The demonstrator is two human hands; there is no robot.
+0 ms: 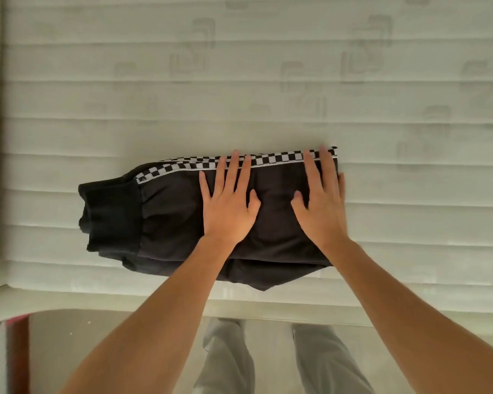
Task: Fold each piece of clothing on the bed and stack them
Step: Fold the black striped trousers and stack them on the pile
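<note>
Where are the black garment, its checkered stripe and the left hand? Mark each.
black garment (165,220), head view, bare cloth by cuff
checkered stripe (276,159), head view, between the hands
left hand (229,206), head view, back of hand

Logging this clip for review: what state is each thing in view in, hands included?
black garment: folded into a long bundle, lying flat on the mattress, checkered stripe along its far edge.
left hand: open, fingers straight, pressing flat on the garment.
right hand: open, fingers straight, pressing flat on the garment near its right end.
mattress: bare, with only this garment on it in view.
</note>
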